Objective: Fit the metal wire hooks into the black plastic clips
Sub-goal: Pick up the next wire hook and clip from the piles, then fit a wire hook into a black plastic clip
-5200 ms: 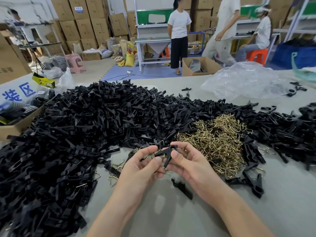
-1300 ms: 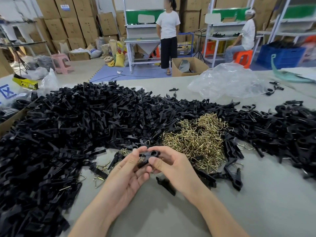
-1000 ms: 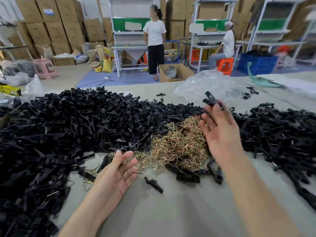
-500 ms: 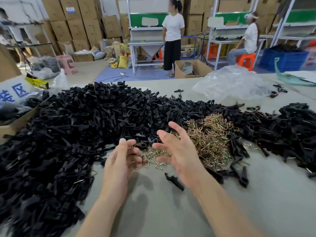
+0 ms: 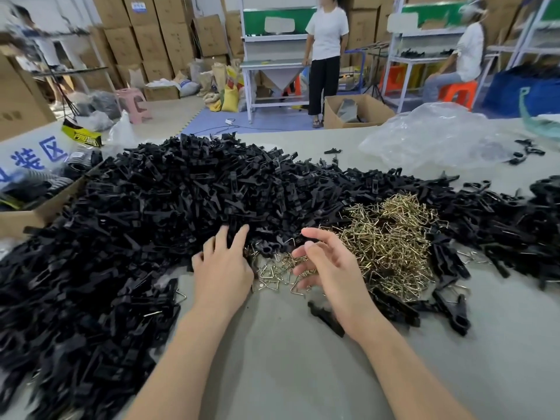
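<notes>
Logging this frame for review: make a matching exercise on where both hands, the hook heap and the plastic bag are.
1 left hand
2 right hand
3 wire hook heap
4 clear plastic bag

a crumpled at the table's far right
b fingertips on the black clip pile
c open above loose hooks
d golden, heaped beside the right hand

Pairs: 1-b, 2-c, 3-d, 4-a

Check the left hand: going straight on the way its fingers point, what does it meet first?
The black plastic clips: the left hand points away from the person, and the near edge of the pile lies right at its fingertips. They may already touch it; depth is unclear.
</notes>
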{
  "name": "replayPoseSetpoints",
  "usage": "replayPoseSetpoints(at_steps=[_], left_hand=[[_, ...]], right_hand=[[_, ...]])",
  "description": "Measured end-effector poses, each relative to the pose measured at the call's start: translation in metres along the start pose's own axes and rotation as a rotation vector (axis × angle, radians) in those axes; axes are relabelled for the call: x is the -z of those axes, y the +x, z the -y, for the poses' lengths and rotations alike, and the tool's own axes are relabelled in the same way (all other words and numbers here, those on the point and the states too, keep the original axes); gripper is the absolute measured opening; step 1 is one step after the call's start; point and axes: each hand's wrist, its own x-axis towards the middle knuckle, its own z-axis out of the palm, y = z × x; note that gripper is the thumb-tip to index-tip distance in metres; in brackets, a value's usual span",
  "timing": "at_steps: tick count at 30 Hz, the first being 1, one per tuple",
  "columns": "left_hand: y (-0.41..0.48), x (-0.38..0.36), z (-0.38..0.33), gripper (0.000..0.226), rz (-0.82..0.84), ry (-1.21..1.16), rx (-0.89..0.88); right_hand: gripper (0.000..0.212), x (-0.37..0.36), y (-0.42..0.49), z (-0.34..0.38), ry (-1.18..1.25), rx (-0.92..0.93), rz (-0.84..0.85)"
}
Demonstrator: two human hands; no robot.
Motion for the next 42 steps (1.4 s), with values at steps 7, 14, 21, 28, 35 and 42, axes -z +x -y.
replayPoseSetpoints(at_steps=[7,14,21,28,35,42], left_hand=[[0.032,0.022,0.02,0.042,0.131,0.063,-0.16],[0.019,0.039,0.033,0.038,-0.064,-0.221,-0.017],[-0.007,0.033,0.034,0.029,-0.234,-0.477,0.115],[-0.022,0.018,0.027,0.025,-0.188,-0.431,0.095],[-0.032,0.021,0.031,0.028,-0.08,-0.129,0.055],[-0.049,0.039,-0.013,0.015,-0.117,-0.859,-0.023]], right_hand=[[0.02,0.001,0.003,-0.003,0.062,-0.027,0.002],[0.02,0.001,0.004,-0.003,0.074,-0.025,0.008],[0.021,0.0,0.0,0.0,0.014,-0.01,0.035],[0.022,-0.001,-0.003,0.001,-0.01,0.0,0.053],[0.022,-0.002,-0.002,0.001,-0.028,-0.001,0.05],[0.023,-0.006,-0.008,0.004,-0.127,0.058,0.143]])
